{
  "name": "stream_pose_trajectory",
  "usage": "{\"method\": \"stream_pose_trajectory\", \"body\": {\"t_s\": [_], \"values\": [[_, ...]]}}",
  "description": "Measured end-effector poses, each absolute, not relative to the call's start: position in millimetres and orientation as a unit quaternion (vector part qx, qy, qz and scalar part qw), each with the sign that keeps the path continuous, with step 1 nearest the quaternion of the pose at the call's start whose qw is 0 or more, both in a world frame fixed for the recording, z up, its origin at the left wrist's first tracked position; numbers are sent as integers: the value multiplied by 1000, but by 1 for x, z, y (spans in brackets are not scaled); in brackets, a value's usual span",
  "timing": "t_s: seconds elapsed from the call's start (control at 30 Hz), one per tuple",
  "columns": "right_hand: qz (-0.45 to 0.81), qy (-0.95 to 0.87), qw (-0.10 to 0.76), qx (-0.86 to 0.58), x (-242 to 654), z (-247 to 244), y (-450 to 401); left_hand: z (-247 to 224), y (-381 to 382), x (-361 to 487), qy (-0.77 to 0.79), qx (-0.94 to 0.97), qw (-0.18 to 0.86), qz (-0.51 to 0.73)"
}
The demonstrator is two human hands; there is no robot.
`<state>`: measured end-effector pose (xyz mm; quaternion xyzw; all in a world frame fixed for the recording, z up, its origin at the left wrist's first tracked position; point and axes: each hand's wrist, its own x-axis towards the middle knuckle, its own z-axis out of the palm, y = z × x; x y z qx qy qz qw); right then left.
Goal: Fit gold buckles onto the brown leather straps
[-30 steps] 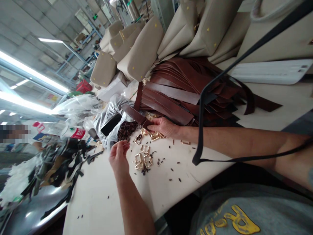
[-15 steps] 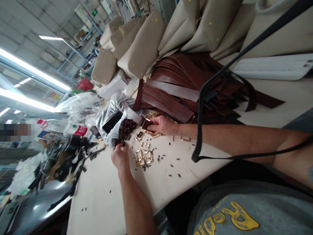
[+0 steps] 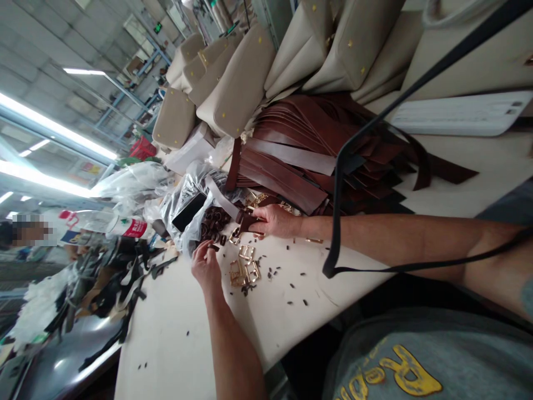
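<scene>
My left hand (image 3: pixel 207 265) is closed in a pinch on a small dark brown leather loop (image 3: pixel 213 248), just in front of a heap of similar loops (image 3: pixel 214 221). In my right hand (image 3: pixel 272 221) is the end of a brown leather strap (image 3: pixel 246 222); its paler length curves up and away to the left over the heap. Several gold buckles (image 3: pixel 247 252) lie on the table between my hands, and more of them are partly hidden behind my right hand. Small dark bits (image 3: pixel 272 271) are scattered around the buckles.
A thick pile of brown leather straps (image 3: pixel 291 150) lies beyond my right arm. Beige bags (image 3: pixel 239 83) stand behind it. A phone (image 3: pixel 190 211) rests on a grey plastic bag (image 3: pixel 183 236). A black cord (image 3: pixel 339 222) hangs across my view. At far left is another person.
My left hand has drawn back slightly from the heap and turned, with a loop now showing in its fingers. My right hand still holds the strap.
</scene>
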<state>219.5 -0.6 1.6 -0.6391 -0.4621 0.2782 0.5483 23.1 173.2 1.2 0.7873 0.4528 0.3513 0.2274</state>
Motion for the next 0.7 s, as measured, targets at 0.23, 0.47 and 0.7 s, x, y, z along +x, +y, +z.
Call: {"method": "stream_pose_trajectory", "body": {"t_s": [0.23,0.47,0.7], "values": [[320,-455,553,-620,216,1,-1,8,144,42,395,701,459,377],[312,-471,539,-625,213,15,-8,17,112,63,324,651,562,395],[293,-502,509,-635,208,20,-11,14,106,71,301,658,552,415]]}}
